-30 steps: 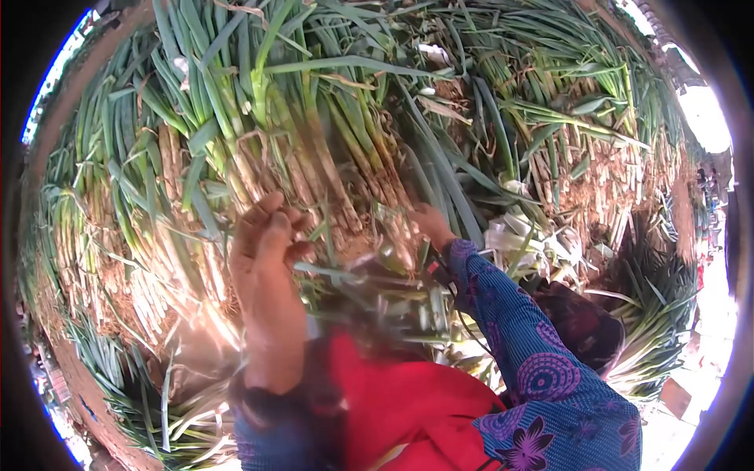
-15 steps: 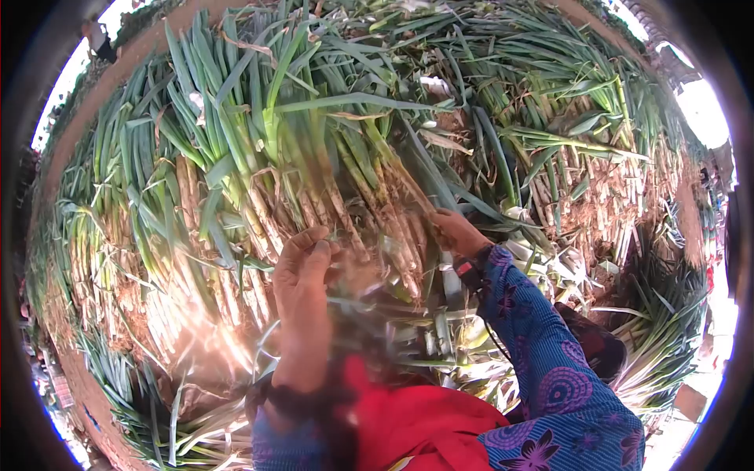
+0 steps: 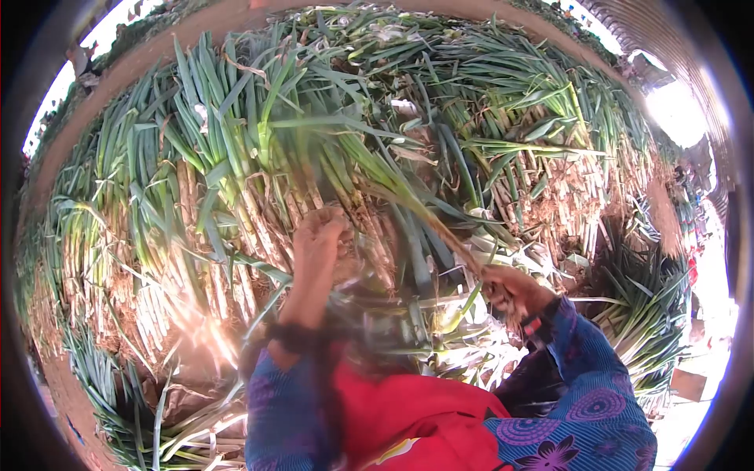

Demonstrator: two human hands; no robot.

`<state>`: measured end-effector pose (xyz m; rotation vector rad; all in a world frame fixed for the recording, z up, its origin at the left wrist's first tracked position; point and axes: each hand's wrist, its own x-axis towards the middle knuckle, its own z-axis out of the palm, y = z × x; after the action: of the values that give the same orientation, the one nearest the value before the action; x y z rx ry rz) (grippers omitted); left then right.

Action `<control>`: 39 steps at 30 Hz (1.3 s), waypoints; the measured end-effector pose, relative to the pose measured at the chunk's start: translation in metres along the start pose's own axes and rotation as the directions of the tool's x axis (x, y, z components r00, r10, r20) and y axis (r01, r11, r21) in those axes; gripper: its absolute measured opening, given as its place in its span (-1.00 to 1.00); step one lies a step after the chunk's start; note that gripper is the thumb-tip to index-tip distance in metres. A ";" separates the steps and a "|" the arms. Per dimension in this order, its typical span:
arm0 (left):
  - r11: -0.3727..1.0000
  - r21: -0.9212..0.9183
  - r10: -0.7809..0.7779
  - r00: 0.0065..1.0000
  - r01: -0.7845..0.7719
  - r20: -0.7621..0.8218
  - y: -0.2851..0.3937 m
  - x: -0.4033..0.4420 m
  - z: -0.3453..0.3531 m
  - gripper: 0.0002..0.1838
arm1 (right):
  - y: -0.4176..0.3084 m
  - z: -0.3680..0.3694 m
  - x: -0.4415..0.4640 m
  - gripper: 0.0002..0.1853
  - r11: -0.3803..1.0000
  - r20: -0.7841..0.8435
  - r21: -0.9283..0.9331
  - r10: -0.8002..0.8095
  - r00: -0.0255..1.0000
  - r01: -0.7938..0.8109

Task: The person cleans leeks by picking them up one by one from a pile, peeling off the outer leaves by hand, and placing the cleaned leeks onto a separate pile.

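Observation:
My right hand (image 3: 517, 290) is closed round the root end of a long green onion (image 3: 440, 226). The stalk slants up and left from my fingers, its leaves running over the heap. My left hand (image 3: 319, 235) sits at the lower ends of the heaped green onions (image 3: 243, 208), fingers curled together. Whatever lies between those fingers is hidden, and the area beside them is smeared by glare and motion. Under and between my hands lie loose peeled leaves and stalks (image 3: 463, 314).
Another pile of green onions (image 3: 561, 184) lies at the right, white ends toward me. Bundles with dark leaves rest at the lower right (image 3: 644, 306) and lower left (image 3: 102, 392). Brown bare ground (image 3: 149, 67) borders the heap at the back. A cardboard piece (image 3: 688, 385) lies far right.
My right hand has moved right and toward me, drawing the green onion's root end with it. My left hand has shifted slightly right and up, its fingers more curled. The view has tilted.

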<state>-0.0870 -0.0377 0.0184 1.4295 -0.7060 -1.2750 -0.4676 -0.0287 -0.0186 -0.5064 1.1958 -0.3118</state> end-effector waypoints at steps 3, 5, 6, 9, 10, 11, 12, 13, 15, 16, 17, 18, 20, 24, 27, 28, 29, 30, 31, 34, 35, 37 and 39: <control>0.997 0.083 -0.020 0.989 0.008 0.145 -0.028 0.004 0.014 -0.83 | 0.044 0.016 -0.071 -0.83 0.999 -0.043 0.023 -0.037 0.998 0.038; 0.994 0.106 -0.041 0.970 0.015 0.240 -0.041 -0.003 0.032 -0.80 | 0.075 0.016 -0.115 -0.82 0.992 -0.081 0.123 0.040 0.996 -0.029; 0.984 0.174 -0.079 0.950 0.026 0.303 -0.053 -0.005 0.041 -0.77 | 0.089 0.015 -0.138 -0.75 0.989 -0.042 0.138 0.051 0.998 -0.044; 0.945 0.315 -0.224 0.876 0.088 0.428 -0.096 -0.014 0.071 -0.65 | 0.115 0.024 -0.196 -0.70 0.965 -0.058 0.253 0.084 0.995 -0.067; 0.936 0.320 -0.282 0.852 0.144 0.440 -0.110 -0.027 0.081 -0.59 | 0.124 0.025 -0.212 -0.70 0.952 -0.054 0.299 0.088 0.995 -0.068; 0.910 0.344 -0.383 0.788 0.232 0.482 -0.134 -0.031 0.091 -0.54 | 0.133 0.026 -0.226 -0.69 0.936 -0.048 0.344 0.092 0.995 -0.070; 0.874 0.371 -0.474 0.712 0.313 0.518 -0.152 -0.037 0.101 -0.49 | 0.142 0.027 -0.238 -0.65 0.927 -0.026 0.371 0.064 0.998 -0.049; 0.853 0.364 -0.519 0.675 0.373 0.524 -0.149 -0.060 0.112 -0.47 | 0.150 0.028 -0.250 -0.61 0.917 -0.005 0.397 0.032 0.999 -0.028; 0.827 0.296 -0.552 0.593 0.477 0.587 -0.169 -0.095 0.140 -0.41 | 0.172 0.018 -0.265 -0.47 0.895 0.031 0.445 -0.001 1.000 -0.013; 0.815 0.239 -0.540 0.544 0.527 0.642 -0.190 -0.104 0.156 -0.38 | 0.180 0.016 -0.272 -0.48 0.878 0.018 0.478 -0.016 1.000 0.005; 0.748 0.155 -0.566 0.499 0.645 0.656 -0.177 -0.118 0.171 -0.41 | 0.187 0.016 -0.282 -0.49 0.859 0.003 0.512 -0.028 1.000 0.023; 0.658 0.073 -0.587 0.451 0.749 0.673 -0.162 -0.130 0.185 -0.45 | 0.193 0.016 -0.292 -0.50 0.836 -0.015 0.547 -0.037 0.999 0.039; 0.746 -0.031 -0.403 0.488 0.665 0.774 -0.159 -0.140 0.209 -0.60 | 0.208 0.013 -0.303 -0.51 0.814 -0.074 0.574 -0.063 0.995 0.094; 0.809 -0.046 -0.333 0.521 0.587 0.786 -0.115 -0.160 0.242 -0.72 | 0.234 -0.002 -0.316 -0.47 0.843 -0.142 0.504 -0.133 0.981 0.187; 0.838 -0.047 -0.294 0.523 0.543 0.800 -0.095 -0.160 0.258 -0.70 | 0.243 -0.006 -0.316 -0.39 0.843 -0.127 0.487 -0.188 0.974 0.227; 0.859 -0.056 -0.270 0.544 0.509 0.795 -0.081 -0.162 0.261 -0.70 | 0.242 -0.005 -0.314 -0.37 0.852 -0.139 0.464 -0.200 0.970 0.242; 0.877 -0.065 -0.257 0.579 0.476 0.774 -0.066 -0.162 0.263 -0.68 | 0.236 -0.003 -0.311 -0.35 0.860 -0.151 0.439 -0.214 0.965 0.259; 0.901 -0.088 -0.215 0.615 0.424 0.758 -0.054 -0.160 0.264 -0.66 | 0.229 0.000 -0.308 -0.34 0.867 -0.165 0.414 -0.228 0.960 0.277; 0.922 -0.109 -0.173 0.648 0.372 0.742 -0.042 -0.157 0.263 -0.64 | 0.224 0.001 -0.301 -0.29 0.853 -0.150 0.416 -0.277 0.949 0.315; 0.957 -0.233 0.030 0.740 0.174 0.672 -0.006 -0.145 0.246 -0.58 | 0.198 -0.002 -0.271 -0.22 0.838 -0.035 0.365 -0.423 0.906 0.405; 0.942 -0.320 0.145 0.743 0.097 0.653 0.008 -0.145 0.230 -0.59 | 0.181 0.004 -0.261 -0.20 0.853 -0.028 0.306 -0.435 0.900 0.422; 0.954 -0.300 0.184 0.760 0.015 0.624 0.022 -0.123 0.210 -0.62 | 0.156 0.014 -0.241 -0.20 0.866 0.020 0.255 -0.449 0.893 0.430; 0.942 -0.331 0.150 0.818 0.051 0.555 0.030 -0.105 0.183 -0.73 | 0.139 0.018 -0.215 -0.23 0.864 0.139 0.264 -0.474 0.869 0.429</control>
<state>-0.2805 -0.0078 0.1013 0.7326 -0.8646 -1.7161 -0.5288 0.1978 0.0854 -0.6039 0.8199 -0.7774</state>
